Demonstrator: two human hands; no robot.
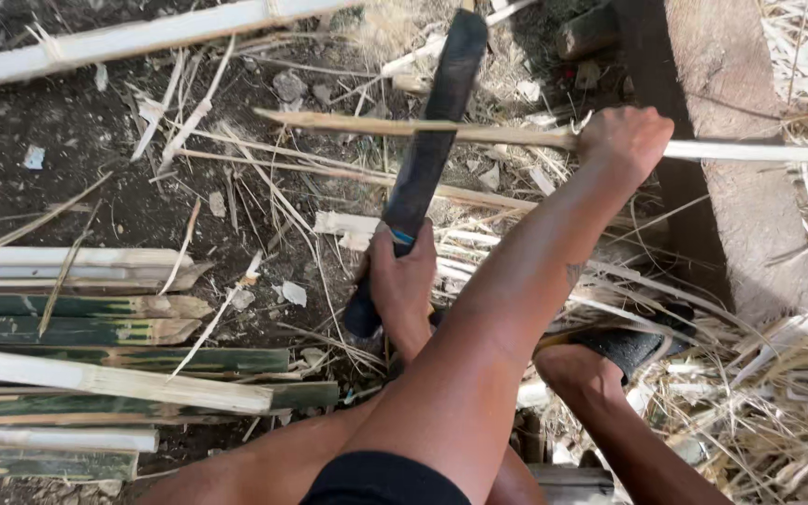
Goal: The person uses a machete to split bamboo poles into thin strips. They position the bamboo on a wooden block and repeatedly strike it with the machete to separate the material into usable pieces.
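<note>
"What was over on the left?"

"A pile of split bamboo slats, green and pale (95,374), lay flat on the dark dirt ground (95,168). It was at nine o'clock from the person's left hand (402,281)."

"What did that hand do?"

"Its fingers were wrapped tight around the handle of a long, dark, flat-bladed knife (427,159). The blade pointed up toward one o'clock."

"Where was the stick?"

"The long, thin, pale bamboo strip (404,124) ran sideways, from nine to three. It crossed the blade and touched it. The right hand (624,140) was at two o'clock from the left one. It was closed in a fist around the strip, just beside the big brown wooden beam (750,187)."

"What else was there?"

"A foot in a black sandal (628,344) rested at five o'clock from that fist, in dry yellow straw (778,393)."

"So what part of the job was it?"

"I think it was the cutting part. The blade sat on the strip, but I could not tell if it had bitten in."

"What would the cut need?"

"I think the fist must hold the strip very steady. The knife must push away from the fingers, or it could slip."
</note>
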